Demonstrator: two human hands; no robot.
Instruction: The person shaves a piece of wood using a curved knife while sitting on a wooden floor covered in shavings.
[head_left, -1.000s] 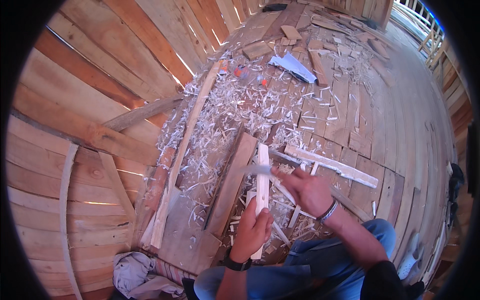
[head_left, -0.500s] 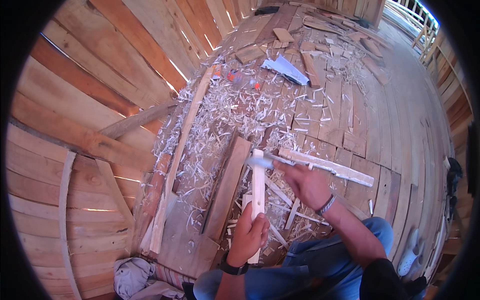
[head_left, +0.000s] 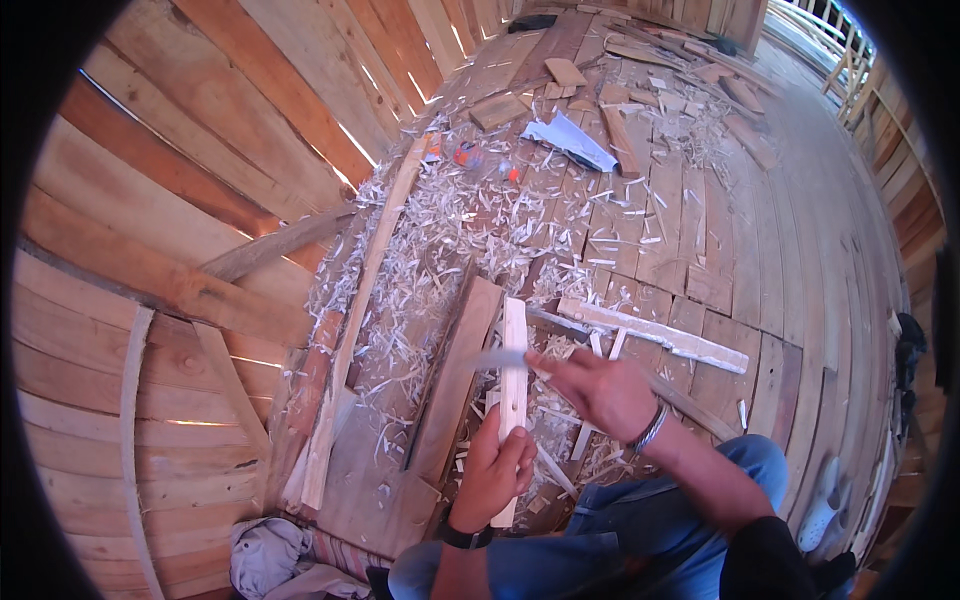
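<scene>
My left hand (head_left: 491,464) is closed around the lower part of a pale wooden stick (head_left: 515,385), which points away from me. A dark band circles that wrist. From the right, my right hand (head_left: 601,393) grips a knife (head_left: 497,358), its handle mostly hidden by my fingers. The grey blade is smeared by motion and lies across the stick, a little above my left hand. Left of the stick, a thicker brown board (head_left: 458,380) slants along the floor.
Curled wood shavings (head_left: 430,230) cover much of the plank floor. A long pale strip (head_left: 372,270) lies at the left near the plank wall (head_left: 130,370). Right of the stick lies a pale batten (head_left: 655,335). Farther off are a white sheet (head_left: 570,140) and offcuts (head_left: 566,72).
My right hand and the knife have moved nearer to me along the stick, and the blade reaches farther left past it. My left hand and the stick have hardly moved.
</scene>
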